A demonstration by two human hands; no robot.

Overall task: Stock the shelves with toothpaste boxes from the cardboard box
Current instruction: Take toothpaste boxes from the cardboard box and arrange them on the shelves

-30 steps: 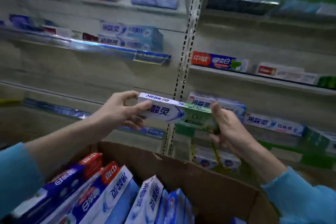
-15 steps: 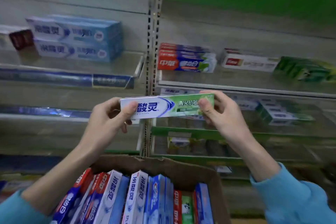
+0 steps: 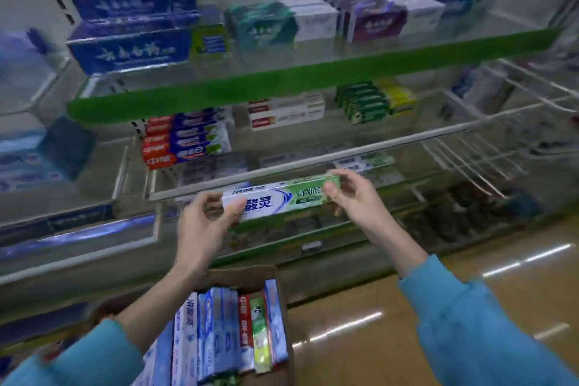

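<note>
I hold a white-and-green toothpaste box (image 3: pixel 280 199) level in front of the shelves, my left hand (image 3: pixel 206 222) pinching its white end with thumb on the front face, my right hand (image 3: pixel 354 194) pinching its green end the same way. The front reads 酸灵 in blue on the white part and 清火抗敏 on the green part; smaller print is too blurred to read. It is a long, glossy carton, held just before the clear front rail of a shelf (image 3: pixel 313 158). Below my arms the brown cardboard box (image 3: pixel 280 298) holds more toothpaste cartons (image 3: pixel 228 332) standing on end, mostly blue and white, one red, one green. On the shelf above, red-and-blue cartons (image 3: pixel 185 142) marked 中华 are stacked beside white cartons (image 3: pixel 286 111) and dark green ones (image 3: pixel 363 102). Higher up, over a green shelf edge (image 3: pixel 282 80), sit blue boxes (image 3: pixel 131 31), blurred
</note>
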